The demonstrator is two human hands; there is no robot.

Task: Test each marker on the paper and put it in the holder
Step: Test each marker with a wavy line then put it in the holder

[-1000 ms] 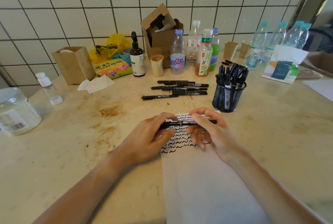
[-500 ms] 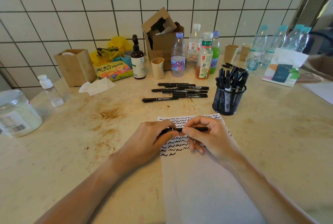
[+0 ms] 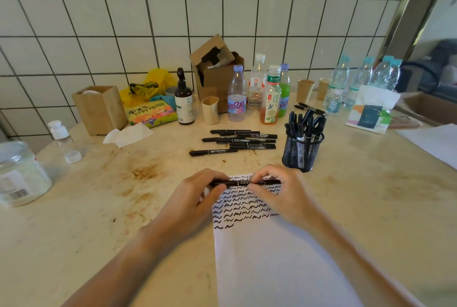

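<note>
A black marker [image 3: 243, 182] lies level between both hands, just above the white paper [image 3: 272, 257]. My left hand [image 3: 195, 198] pinches its left end and my right hand [image 3: 282, 193] grips its right half. The paper's top part carries rows of black squiggles [image 3: 242, 205]. Several black markers [image 3: 237, 141] lie in a loose pile on the table behind the paper. To the right of the pile stands a black mesh holder [image 3: 302, 151] with several markers upright in it.
Along the tiled wall stand bottles [image 3: 262, 94], paper cups [image 3: 210, 110], a cardboard box [image 3: 215, 72], a wooden box [image 3: 100, 109] and a snack bag [image 3: 150, 114]. A clear jar [image 3: 19, 173] stands at the left edge. A tissue pack [image 3: 371, 111] and another sheet [image 3: 432, 141] lie at the right.
Both hands have stayed on the marker over the squiggles. The marker looks a little shorter between them than a second ago, and the hands have drawn closer together.
</note>
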